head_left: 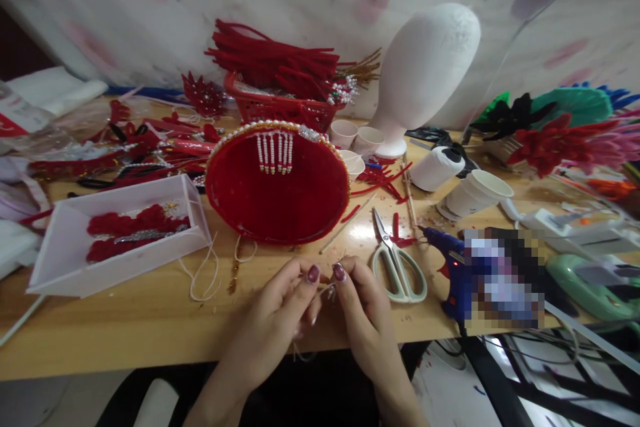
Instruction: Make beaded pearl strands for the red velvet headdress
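My left hand (285, 310) and my right hand (361, 307) meet near the table's front edge, thumbs almost touching. Both are closed in a pinch around a thin pale thread (327, 288), with a small whitish piece hanging between them that is too small to name. Just beyond my hands stands a round red piece (280, 203) with a pearl-beaded rim and short strands of white beads at its top. Scissors (399, 267) with pale green handles lie slightly open to the right of my right hand. A string of gold beads (233, 270) lies left of my hands.
A white box (120, 237) with red pieces stands left. Behind are a red basket (285, 110) of red stems and a white foam head (425, 67). Paper cups (475, 193), a thread spool (436, 168) and a blue glue gun (453, 267) are right, near flowers (560, 140).
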Available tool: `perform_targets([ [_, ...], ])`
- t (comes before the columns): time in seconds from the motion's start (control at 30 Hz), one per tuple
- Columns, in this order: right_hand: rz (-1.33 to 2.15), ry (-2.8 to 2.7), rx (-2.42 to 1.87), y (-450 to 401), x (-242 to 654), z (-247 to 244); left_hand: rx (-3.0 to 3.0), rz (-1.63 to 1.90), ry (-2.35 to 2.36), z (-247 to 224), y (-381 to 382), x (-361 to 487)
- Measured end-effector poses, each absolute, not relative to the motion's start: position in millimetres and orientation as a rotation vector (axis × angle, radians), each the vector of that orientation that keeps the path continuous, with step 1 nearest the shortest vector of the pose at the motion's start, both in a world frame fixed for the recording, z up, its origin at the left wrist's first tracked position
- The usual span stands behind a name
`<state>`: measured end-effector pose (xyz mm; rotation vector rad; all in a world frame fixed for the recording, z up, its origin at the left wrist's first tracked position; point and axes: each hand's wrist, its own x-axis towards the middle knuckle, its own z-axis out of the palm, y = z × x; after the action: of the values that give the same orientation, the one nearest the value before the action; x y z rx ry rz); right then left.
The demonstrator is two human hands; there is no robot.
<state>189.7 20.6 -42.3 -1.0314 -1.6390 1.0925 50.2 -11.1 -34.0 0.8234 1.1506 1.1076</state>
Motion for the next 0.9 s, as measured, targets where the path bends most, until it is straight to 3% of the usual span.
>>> perform_targets([
  [0.6, 1.483, -1.429, -0.958, 16, 187, -41, 0.432, 1.327, 0.868, -40, -9, 65],
  [0.9, 1.358, -1.272, -1.071, 30, 193, -45, 0.808, 1.325, 1.286, -32, -5, 69],
])
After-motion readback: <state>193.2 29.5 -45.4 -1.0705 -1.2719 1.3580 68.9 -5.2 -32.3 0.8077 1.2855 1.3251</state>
